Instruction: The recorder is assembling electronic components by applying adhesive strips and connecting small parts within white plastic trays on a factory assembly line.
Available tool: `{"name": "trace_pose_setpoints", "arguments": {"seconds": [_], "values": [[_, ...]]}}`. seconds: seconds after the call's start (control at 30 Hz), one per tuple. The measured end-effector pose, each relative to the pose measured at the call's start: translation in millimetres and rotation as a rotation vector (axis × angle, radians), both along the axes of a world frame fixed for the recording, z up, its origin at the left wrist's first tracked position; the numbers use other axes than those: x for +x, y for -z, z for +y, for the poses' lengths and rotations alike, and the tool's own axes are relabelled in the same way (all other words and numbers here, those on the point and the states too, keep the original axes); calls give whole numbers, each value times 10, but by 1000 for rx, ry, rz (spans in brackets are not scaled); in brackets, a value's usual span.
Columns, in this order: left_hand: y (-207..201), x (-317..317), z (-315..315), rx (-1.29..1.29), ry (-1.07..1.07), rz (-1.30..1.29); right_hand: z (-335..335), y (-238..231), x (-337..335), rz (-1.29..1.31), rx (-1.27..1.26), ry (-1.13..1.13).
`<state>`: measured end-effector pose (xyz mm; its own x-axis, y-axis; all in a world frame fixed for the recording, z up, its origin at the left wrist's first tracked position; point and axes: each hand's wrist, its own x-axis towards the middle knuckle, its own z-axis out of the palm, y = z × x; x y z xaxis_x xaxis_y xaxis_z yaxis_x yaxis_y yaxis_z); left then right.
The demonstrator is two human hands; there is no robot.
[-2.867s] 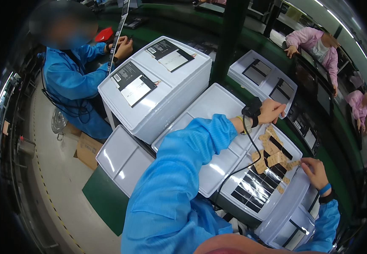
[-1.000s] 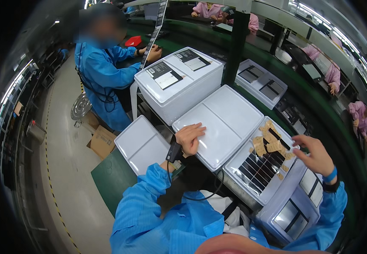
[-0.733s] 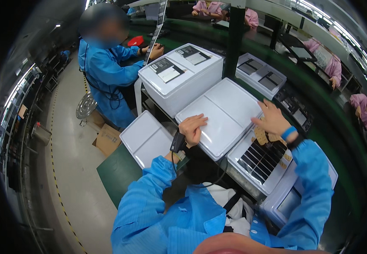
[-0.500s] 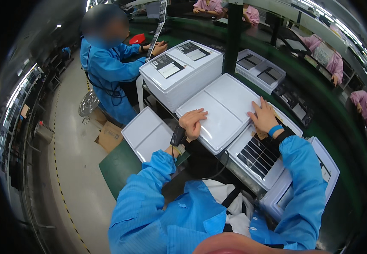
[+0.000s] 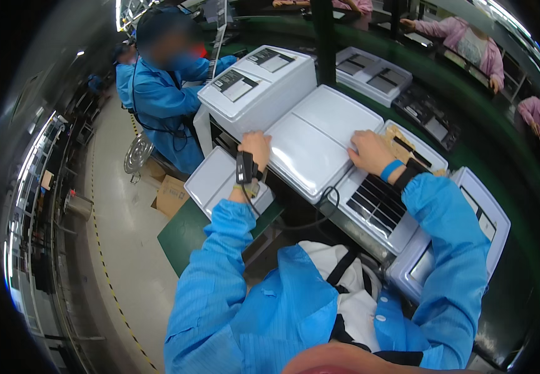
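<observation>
A shallow white plastic tray (image 5: 313, 153), empty and split by a low ridge, lies bottom or inside up in front of me; I cannot tell which. My left hand (image 5: 256, 149) is at its left edge, fingers bent around the side and partly hidden. At the opposite edge, my right hand (image 5: 371, 151) curls its fingers over the rim. Right of it sits another white tray (image 5: 401, 240) holding dark panels with pale lines and a tan piece (image 5: 397, 140). To the left stands a tall stack of white trays (image 5: 282, 93) with black-and-white flat pieces on top.
Another white tray (image 5: 211, 181) rests on a green surface (image 5: 183, 240) at lower left. More loaded trays stand at the far side (image 5: 373, 75) and right (image 5: 485, 224). A cable hangs from my left wrist. A co-worker in blue (image 5: 164, 106) works beyond the stack; a cardboard box (image 5: 171, 196) is on the floor.
My left hand has moved from the tray's top surface out to its left edge. My right hand's fingers, spread flat before, are now bent at the right edge. The view has shifted slightly.
</observation>
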<state>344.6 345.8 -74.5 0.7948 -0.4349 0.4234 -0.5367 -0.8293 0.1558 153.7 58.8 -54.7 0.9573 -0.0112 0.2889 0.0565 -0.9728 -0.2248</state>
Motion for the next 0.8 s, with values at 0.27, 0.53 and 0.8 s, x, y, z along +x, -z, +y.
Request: {"name": "trace_pose_setpoints", "arguments": {"seconds": [0.27,0.53,0.8], "values": [[-514,44,-101,-43,-39,-245,64,62,-36,-227,8,118],[-1396,-203,-191,-381,412,181,78,-74,-87,-307,328,40],[-1145,-244,1252,-985,247,-59,331,-376,-120,-637,351,-82]]}}
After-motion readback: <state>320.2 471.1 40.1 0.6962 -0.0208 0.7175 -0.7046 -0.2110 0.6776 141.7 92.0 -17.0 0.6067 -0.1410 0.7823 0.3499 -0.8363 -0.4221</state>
